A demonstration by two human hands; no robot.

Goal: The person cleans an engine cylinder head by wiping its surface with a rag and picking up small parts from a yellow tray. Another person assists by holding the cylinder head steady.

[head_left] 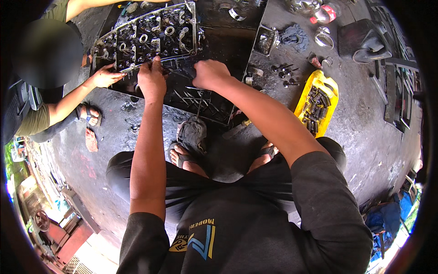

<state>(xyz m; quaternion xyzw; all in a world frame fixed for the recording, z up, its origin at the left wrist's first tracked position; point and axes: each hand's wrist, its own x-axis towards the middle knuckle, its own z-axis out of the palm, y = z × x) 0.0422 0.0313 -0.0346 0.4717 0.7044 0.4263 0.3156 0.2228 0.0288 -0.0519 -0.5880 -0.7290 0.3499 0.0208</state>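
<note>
An oily engine cylinder head (155,44) lies tilted across a dark metal tray (223,50) in front of me. My left hand (152,82) is closed at its near edge, fingers curled against the metal. To the right, my right hand (211,74) makes a fist beside the head's near right corner. A dark, thin object runs from that fist toward the head; its kind is unclear. Several engine valves (198,101) lie in the tray below my hands. At the left, another person's hand (107,76) also touches the near edge of the head.
Right of the tray stands a cut yellow container (333,86) of coil springs (315,109). Several small valves (287,75), a grey rag (295,37), a plastic bottle (325,14) and a black container (365,39) lie beyond. A dark cloth (192,133) is near my foot.
</note>
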